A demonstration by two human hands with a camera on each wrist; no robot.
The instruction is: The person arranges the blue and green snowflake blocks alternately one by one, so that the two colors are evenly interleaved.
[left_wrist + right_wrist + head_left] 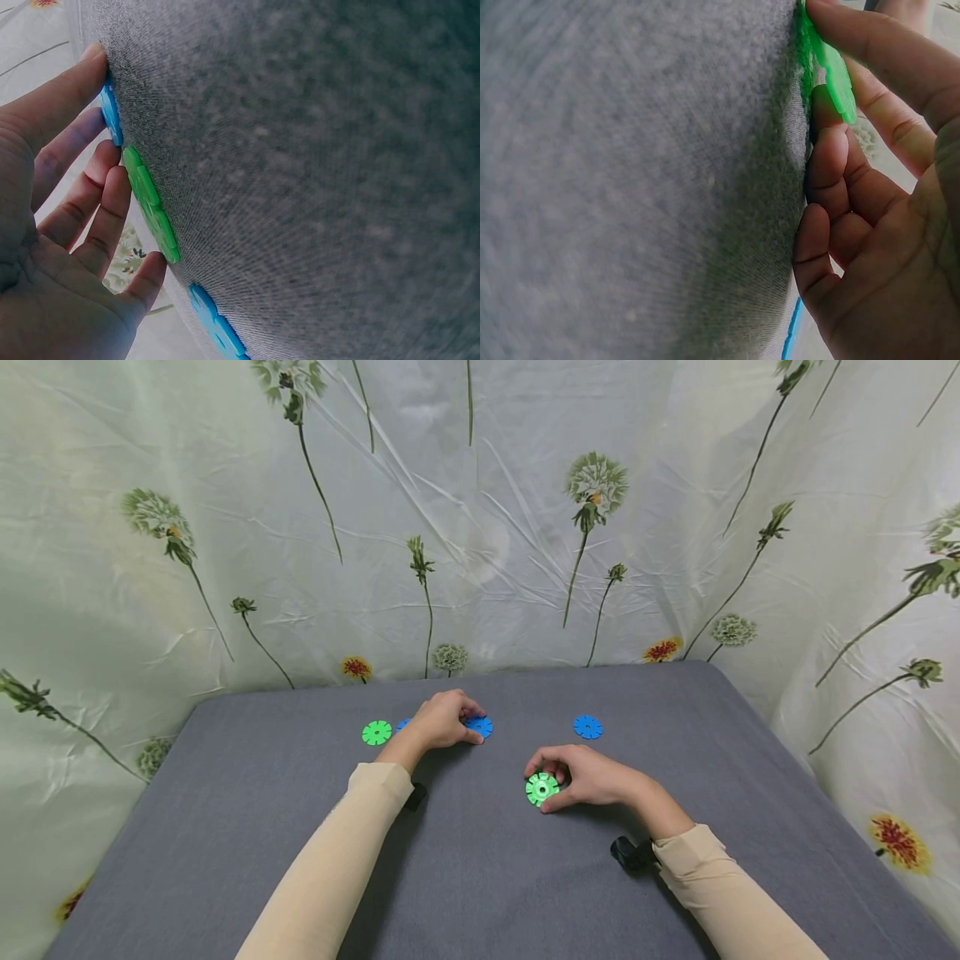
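Observation:
At the far side of the table my left hand has thumb and fingertips at the edges of a blue notched plastic disc, pinching it while it lies flat. Beneath that hand's other fingers, a green disc shows in the left wrist view; the hand hides it from the head view. My right hand, nearer and to the right, grips a green notched disc between thumb and fingers. In the right wrist view this green disc is tilted up from the cloth.
Left of the left hand lie another green disc and a blue disc partly covered by the wrist. A further blue disc is beyond the right hand. Grey cloth covers the table; a flower-printed curtain hangs behind.

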